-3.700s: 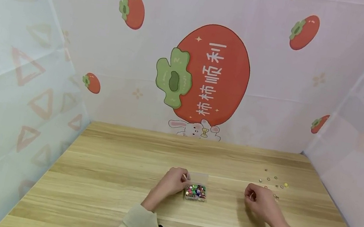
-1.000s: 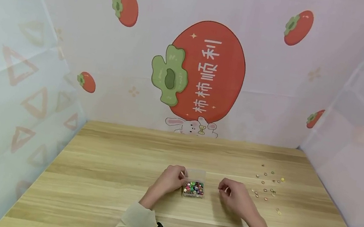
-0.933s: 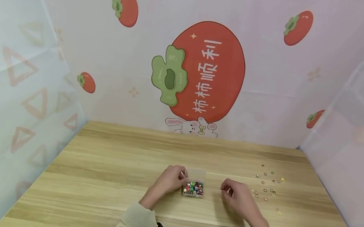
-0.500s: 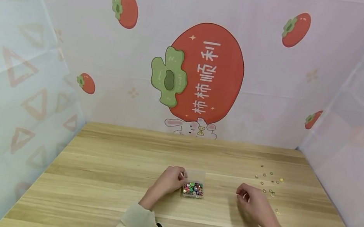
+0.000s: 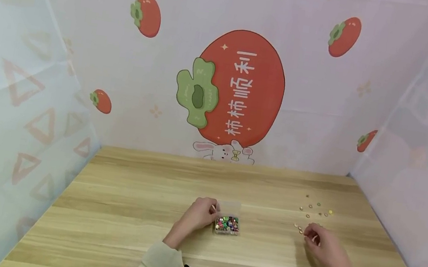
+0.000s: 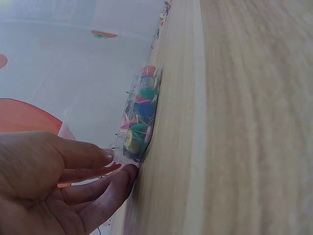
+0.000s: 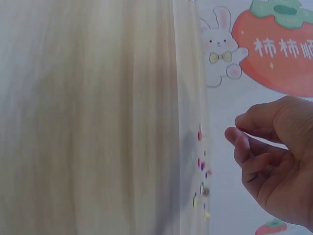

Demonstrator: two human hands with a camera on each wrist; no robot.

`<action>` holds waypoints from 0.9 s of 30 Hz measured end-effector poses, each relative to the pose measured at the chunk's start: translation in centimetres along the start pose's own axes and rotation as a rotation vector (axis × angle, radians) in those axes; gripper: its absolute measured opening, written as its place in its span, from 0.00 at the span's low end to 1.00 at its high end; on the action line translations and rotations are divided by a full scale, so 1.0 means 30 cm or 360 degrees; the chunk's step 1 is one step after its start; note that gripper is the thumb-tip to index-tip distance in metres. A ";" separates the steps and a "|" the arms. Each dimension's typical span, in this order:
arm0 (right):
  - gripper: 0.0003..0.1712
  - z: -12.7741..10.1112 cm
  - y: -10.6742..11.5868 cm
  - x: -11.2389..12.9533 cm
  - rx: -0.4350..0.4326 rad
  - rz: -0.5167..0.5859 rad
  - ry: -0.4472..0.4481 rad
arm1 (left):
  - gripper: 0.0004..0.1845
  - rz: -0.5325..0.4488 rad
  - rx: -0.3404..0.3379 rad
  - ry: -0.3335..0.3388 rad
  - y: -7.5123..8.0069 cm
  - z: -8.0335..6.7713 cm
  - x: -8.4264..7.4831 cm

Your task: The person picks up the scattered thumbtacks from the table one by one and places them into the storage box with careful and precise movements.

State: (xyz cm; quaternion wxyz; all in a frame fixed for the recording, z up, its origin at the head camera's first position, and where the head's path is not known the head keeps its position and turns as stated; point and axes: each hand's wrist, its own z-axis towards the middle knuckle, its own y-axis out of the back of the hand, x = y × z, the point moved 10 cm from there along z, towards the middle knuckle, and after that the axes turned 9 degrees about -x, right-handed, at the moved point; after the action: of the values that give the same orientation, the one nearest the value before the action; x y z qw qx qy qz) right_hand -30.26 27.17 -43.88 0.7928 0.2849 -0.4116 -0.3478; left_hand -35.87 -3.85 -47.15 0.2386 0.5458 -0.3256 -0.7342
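Observation:
A small clear plastic box (image 5: pixel 226 232), its lid raised at the back, is filled with colourful thumbtacks (image 5: pixel 230 223). My left hand (image 5: pixel 199 214) pinches the box at its left side; in the left wrist view the thumb lies on the box's edge and fingertips (image 6: pixel 128 175) press from below. To the right, my right hand (image 5: pixel 323 247) is over the near part of a scatter of loose thumbtacks (image 5: pixel 308 216). In the right wrist view its fingers are loosely bent, thumb close to the index finger, and I see nothing held between them. Some tacks are hidden behind this hand.
The wooden tabletop (image 5: pixel 130 250) carries the box and the scattered tacks, some with points showing. A back wall sheet (image 5: pixel 307 120) printed with persimmons and a rabbit stands at the far edge, with side sheets (image 5: pixel 20 123) to left and right.
My right hand has moved right, away from beside the box, to the scattered thumbtacks. My left hand stays at the box. The view has shifted slightly.

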 end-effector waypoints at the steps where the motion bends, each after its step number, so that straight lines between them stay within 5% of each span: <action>1: 0.12 -0.006 0.012 -0.008 -0.0027 -0.0004 0.0015 | 0.04 -0.0003 -0.0001 -0.0001 -0.002 -0.002 0.001; 12: 0.10 -0.012 0.112 -0.111 -0.0083 -0.0131 -0.0068 | 0.04 -0.0010 -0.0024 0.0003 0.007 -0.001 0.002; 22: 0.08 -0.035 0.063 -0.185 0.0247 -0.0190 -0.0283 | 0.04 0.0017 -0.0019 0.0000 0.002 0.000 0.007; 27: 0.07 -0.050 0.039 -0.204 0.0299 -0.0205 -0.0310 | 0.04 -0.0005 -0.0010 0.0004 -0.001 0.001 0.005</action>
State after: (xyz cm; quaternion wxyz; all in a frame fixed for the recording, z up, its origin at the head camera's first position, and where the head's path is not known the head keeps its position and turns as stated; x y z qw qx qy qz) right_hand -31.16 32.92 -46.54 0.6949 0.3486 -0.4982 -0.3839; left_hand -35.94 -3.94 -47.26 0.2396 0.5465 -0.3222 -0.7349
